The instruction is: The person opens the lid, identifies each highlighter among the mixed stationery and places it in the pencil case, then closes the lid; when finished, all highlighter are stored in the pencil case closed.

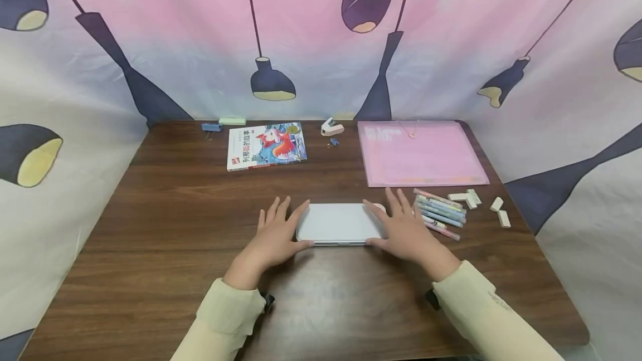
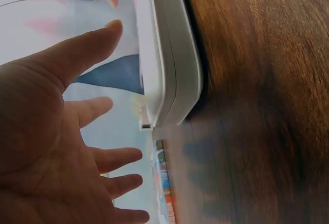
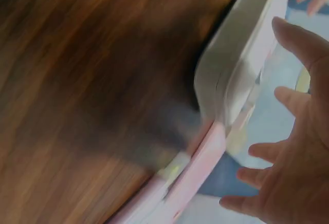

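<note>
A flat white pencil case [image 1: 342,223] with a seam along its side lies on the table in front of the person. The left hand [image 1: 275,238] is at its left end, fingers spread and thumb by the near left corner. At the right end is the right hand [image 1: 403,227], its fingers also spread, with the thumb over the near right corner. In the left wrist view the left hand [image 2: 67,147] has straight, parted fingers beside the white case [image 2: 172,54]. The right wrist view shows the right hand [image 3: 293,152] extended likewise, its palm empty.
Several pens [image 1: 440,213] lie just right of the right hand, with small white blocks [image 1: 471,198] beyond them. A pink folder [image 1: 421,155] lies at the back right. Toward the back are a picture book [image 1: 267,146], a stapler [image 1: 331,128] and blue binder clips [image 1: 211,127].
</note>
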`<act>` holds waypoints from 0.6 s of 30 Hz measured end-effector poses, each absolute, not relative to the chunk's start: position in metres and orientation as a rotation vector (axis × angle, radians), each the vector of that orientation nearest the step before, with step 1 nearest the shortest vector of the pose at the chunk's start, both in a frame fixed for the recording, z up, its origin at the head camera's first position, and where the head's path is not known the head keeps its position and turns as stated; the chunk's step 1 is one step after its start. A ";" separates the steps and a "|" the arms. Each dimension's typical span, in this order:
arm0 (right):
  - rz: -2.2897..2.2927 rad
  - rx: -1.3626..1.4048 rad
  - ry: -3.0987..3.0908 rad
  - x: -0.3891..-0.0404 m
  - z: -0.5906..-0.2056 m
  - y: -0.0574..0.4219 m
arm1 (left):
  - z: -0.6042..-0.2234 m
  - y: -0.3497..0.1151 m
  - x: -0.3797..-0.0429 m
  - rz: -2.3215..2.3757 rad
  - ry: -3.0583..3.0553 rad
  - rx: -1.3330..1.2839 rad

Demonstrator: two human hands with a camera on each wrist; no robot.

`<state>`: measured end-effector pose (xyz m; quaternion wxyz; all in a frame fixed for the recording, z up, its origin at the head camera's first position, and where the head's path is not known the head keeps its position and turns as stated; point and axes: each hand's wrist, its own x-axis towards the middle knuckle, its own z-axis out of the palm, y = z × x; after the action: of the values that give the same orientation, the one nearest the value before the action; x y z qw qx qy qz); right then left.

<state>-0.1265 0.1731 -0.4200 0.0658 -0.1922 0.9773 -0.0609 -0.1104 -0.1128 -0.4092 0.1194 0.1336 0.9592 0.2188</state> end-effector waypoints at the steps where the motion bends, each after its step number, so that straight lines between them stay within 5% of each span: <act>1: -0.171 -0.625 2.950 -0.127 -0.421 0.170 | -0.410 -0.112 -0.112 0.642 2.803 0.405; 18: 0.197 -1.168 3.012 -0.122 -0.426 0.112 | -0.426 -0.112 -0.130 0.495 2.816 0.484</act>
<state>-0.1224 0.1125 -0.4255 -0.0474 -0.3605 0.9296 0.0609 -0.1296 -0.1121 -0.4264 0.1206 0.1656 0.9640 0.1695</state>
